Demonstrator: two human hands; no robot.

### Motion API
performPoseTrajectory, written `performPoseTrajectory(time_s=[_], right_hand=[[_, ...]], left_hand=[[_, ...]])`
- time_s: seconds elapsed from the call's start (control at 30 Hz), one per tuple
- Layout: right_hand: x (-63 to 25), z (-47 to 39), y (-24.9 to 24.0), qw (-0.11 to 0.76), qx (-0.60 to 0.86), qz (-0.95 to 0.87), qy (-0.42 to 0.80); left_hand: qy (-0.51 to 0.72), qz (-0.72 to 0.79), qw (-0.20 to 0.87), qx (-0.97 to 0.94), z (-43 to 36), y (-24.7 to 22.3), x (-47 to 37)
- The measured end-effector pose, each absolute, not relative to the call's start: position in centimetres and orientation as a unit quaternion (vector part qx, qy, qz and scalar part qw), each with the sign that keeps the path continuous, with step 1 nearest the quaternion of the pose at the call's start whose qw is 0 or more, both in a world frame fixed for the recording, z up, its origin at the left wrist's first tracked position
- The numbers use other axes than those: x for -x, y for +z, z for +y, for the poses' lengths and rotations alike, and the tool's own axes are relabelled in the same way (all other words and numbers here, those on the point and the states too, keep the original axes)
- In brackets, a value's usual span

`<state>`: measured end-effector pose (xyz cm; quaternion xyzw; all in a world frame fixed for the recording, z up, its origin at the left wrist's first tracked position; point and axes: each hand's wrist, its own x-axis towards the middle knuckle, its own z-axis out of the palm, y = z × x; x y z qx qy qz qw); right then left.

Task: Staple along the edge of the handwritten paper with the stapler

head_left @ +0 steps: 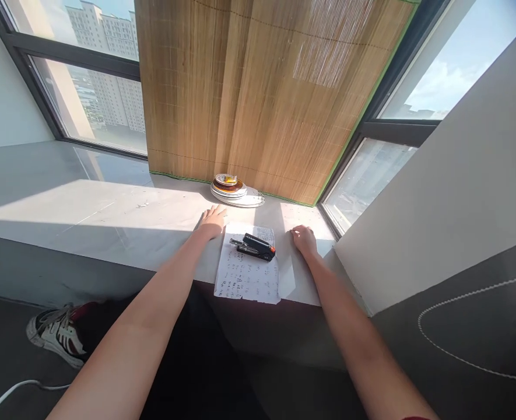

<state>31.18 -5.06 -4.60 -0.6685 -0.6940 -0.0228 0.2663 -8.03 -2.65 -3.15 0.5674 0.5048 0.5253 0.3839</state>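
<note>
My left hand (214,220) lies flat on the pale windowsill, its fingers stretched toward a stack of plates (232,189) and holding nothing. On the other side of the paper, my right hand (304,238) rests on the sill with its fingers curled in. Anything inside those fingers is too small or hidden to make out. Between the hands a black stapler (256,247) with an orange-red mark lies on handwritten sheets of paper (246,280). A metal part sticks out at the stapler's left end. Neither hand touches the stapler.
Behind the plates hangs a bamboo blind (249,105), with windows on both sides. The windowsill (100,204) stretches left, partly sunlit. A slanted white panel (436,186) bounds the right. A beaded cord (421,321) hangs at lower right, and a white cable (17,388) lies at lower left.
</note>
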Motion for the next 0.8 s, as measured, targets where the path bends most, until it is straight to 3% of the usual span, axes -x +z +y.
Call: performPoseTrajectory(time_s=[0.27, 0.53, 0.8], right_hand=[[-31.2, -4.6, -5.3, 0.265, 0.674, -0.689, -0.027], [-30.1, -5.6, -5.2, 0.314, 0.668, -0.671, -0.064], [-28.0, -7.3, -6.2, 0.423, 0.656, -0.623, -0.049]], left_hand=[[0.450, 0.566, 0.295, -0.625, -2.7, -3.9, 8.3], [0.500, 0.575, 0.275, -0.586, -6.6, -2.6, 7.6], [0.569, 0.506, 0.405, -0.507, -8.4, -2.6, 7.3]])
